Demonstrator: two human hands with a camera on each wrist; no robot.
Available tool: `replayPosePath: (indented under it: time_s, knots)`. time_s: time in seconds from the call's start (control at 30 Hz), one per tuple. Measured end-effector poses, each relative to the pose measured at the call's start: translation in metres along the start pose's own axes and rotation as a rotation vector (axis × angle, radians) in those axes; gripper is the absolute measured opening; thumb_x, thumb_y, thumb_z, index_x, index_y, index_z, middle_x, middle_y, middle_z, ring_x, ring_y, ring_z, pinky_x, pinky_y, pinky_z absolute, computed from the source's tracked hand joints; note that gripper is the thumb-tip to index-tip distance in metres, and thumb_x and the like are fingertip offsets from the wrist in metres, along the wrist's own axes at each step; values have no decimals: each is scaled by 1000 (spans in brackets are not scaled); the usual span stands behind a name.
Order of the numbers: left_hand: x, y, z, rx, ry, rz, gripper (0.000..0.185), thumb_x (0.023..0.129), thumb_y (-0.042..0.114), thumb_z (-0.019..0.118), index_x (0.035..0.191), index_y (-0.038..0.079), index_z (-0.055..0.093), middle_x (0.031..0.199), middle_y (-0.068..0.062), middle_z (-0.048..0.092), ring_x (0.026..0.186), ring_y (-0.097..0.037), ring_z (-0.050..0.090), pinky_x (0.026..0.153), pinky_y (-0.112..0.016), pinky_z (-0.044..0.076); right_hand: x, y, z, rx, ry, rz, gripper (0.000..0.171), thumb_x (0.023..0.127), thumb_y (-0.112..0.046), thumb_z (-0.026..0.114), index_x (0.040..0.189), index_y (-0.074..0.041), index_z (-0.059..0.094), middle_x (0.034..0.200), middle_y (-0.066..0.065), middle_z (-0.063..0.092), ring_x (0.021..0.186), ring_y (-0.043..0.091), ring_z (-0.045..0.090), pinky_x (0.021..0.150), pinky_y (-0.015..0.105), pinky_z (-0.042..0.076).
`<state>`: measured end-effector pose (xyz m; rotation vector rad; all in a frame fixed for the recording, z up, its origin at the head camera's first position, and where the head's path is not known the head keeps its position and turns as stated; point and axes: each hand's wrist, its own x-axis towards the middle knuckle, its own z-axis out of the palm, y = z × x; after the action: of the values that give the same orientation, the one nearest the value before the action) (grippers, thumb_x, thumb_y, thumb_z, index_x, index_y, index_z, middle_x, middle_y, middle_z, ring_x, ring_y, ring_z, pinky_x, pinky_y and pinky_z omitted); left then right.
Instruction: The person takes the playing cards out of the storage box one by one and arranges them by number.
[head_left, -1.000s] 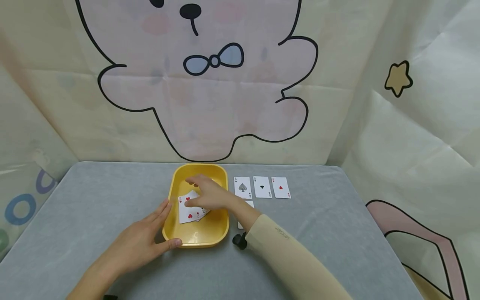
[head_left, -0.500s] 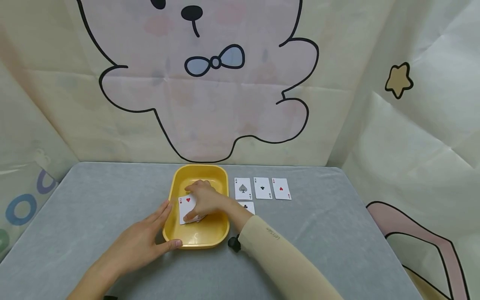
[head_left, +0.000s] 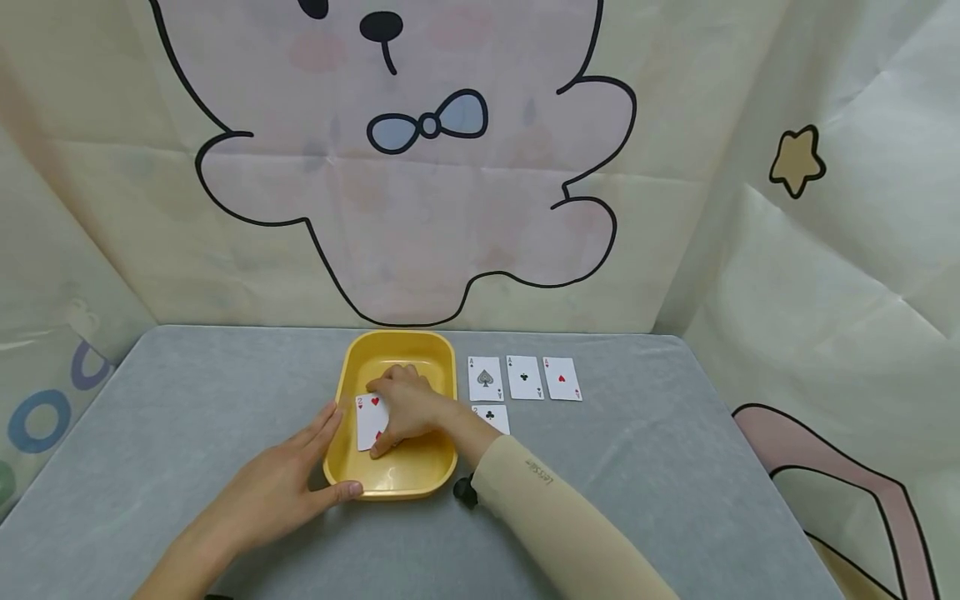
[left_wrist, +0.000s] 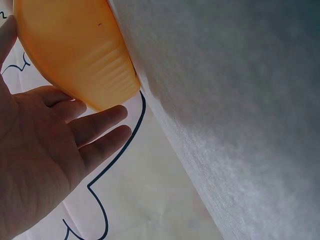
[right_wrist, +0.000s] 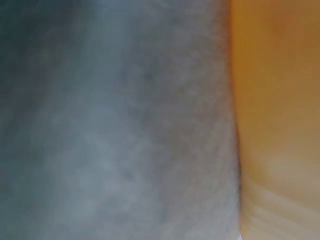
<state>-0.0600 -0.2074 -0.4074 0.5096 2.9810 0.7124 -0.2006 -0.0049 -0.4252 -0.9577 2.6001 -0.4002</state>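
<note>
A yellow tray lies on the grey cloth, seen also from outside in the left wrist view. My left hand touches its left wall with outstretched fingers, and the thumb rests at the near-left corner. Inside the tray, my right hand covers a small pile of playing cards. A heart card shows on the pile's left side. The right thumb lies by the card's lower edge and a finger reaches past its upper edge; whether they pinch is hidden. The right wrist view shows only cloth and tray wall.
Right of the tray lie the ace of spades, ace of clubs and ace of hearts in a row. Below the first, a clubs card is partly covered by my right arm. A printed curtain stands behind the table.
My right hand has come down onto the cards and its thumb has slid toward their lower edge, covering more of the pile. The left hand stays on the tray.
</note>
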Motion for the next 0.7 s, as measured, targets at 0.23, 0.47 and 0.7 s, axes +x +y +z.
replayPosePath:
  time_s: [0.23,0.47,0.7]
  knots:
    - [0,0,1,3,0,1,104,89,74,66,167,15,29,170,-9,32,132,-42,59,99,-62,51,0,2,1,-20,-14,2,93,71,-51,95,150,-19,57,143,1,52,123,16,43,100,30,39]
    - [0,0,1,5,4,9,103,90,72,67,167,15,29,170,-10,33,131,-42,59,98,-61,51,0,1,2,-27,-11,6,88,74,-51,92,150,-20,58,143,0,52,122,15,43,100,31,39]
    - [0,-2,2,10,5,17,103,90,72,66,167,16,28,169,-10,33,130,-43,60,97,-62,51,-1,-1,3,-63,0,0,84,76,-53,89,148,-20,59,142,0,54,120,15,44,96,31,40]
